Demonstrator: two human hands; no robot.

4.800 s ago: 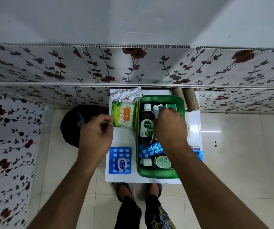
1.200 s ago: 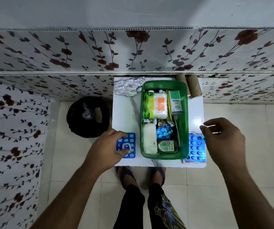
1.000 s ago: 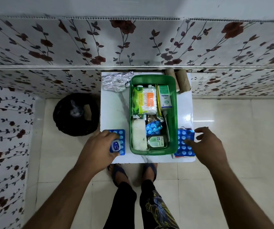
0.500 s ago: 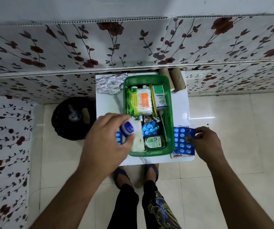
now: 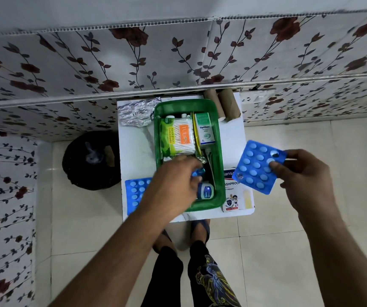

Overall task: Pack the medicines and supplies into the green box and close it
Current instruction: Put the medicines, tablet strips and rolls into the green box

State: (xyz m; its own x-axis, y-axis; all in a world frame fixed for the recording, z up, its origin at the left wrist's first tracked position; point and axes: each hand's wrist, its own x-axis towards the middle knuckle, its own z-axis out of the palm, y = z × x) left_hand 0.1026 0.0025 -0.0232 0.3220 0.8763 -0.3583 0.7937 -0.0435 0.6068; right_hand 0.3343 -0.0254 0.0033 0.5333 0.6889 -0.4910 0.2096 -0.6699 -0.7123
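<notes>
The green box (image 5: 220,151) stands open on the small white table (image 5: 233,134). Inside it lie a cotton swab pack (image 5: 179,138), an Optibex carton (image 5: 204,129) and a small blue jar (image 5: 206,190) at the near end. My left hand (image 5: 173,185) hovers over the near part of the box, fingers loose, just beside the jar. My right hand (image 5: 304,176) holds a blue blister pack (image 5: 258,166) lifted above the table's right edge. A second blue blister pack (image 5: 135,194) lies on the table left of the box, partly hidden by my left arm.
A plaster carton (image 5: 233,196) lies right of the box. Silver blister strips (image 5: 136,112) sit at the back left, two cardboard rolls (image 5: 222,105) at the back right. A black bin (image 5: 91,160) stands on the floor left of the table. A flowered wall runs behind.
My left hand carried the blue jar from the left blister pack into the box and let it go. My right hand picked up the right blister pack and raised it.
</notes>
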